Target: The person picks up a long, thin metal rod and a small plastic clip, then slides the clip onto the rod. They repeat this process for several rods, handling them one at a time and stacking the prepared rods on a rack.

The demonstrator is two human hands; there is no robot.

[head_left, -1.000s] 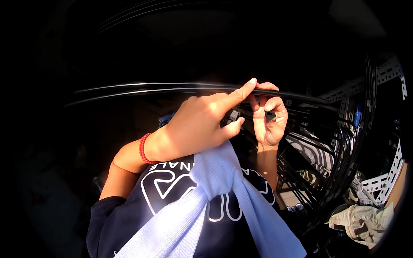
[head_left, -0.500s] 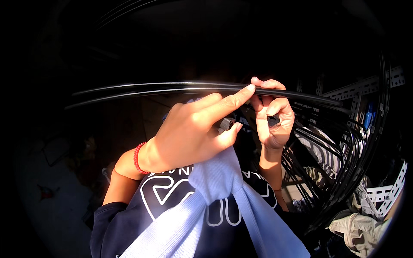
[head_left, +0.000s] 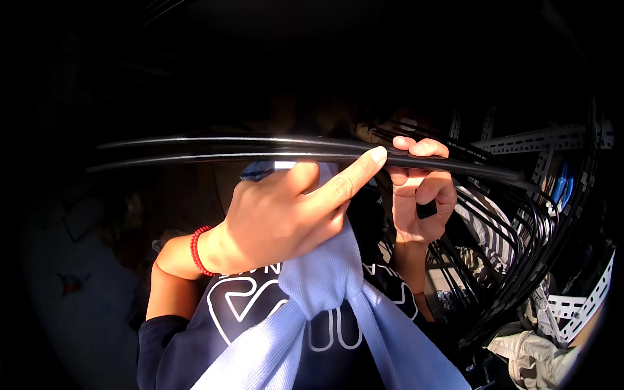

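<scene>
Two long black strips, slim and glossy like cable or tubing, run side by side across my view: the upper strip [head_left: 247,140] and the lower strip [head_left: 247,156]. My right hand [head_left: 411,218] grips them toward their right end, fingers behind and over them. Its thumb curls in, ringing a dark patch that may be a small black piece or just shadow. My left hand [head_left: 276,211] is in front of and below the strips, with a red bead bracelet [head_left: 198,250] at the wrist. Its index fingertip presses on the strips beside my right fingers; the other fingers are curled, their inside hidden.
Many black strips [head_left: 507,286] hang in bent loops at the right, close to my right forearm. White perforated metal angle bars [head_left: 585,305] stand beyond them. Beige cloth [head_left: 530,351] lies at the lower right. A light blue knotted garment [head_left: 325,266] hangs over my dark shirt.
Both hands have moved slightly lower with the strips, my right hand also a little rightward. The left thumb, stretched out before, is now tucked out of sight, and a small grey piece beside it is hidden.
</scene>
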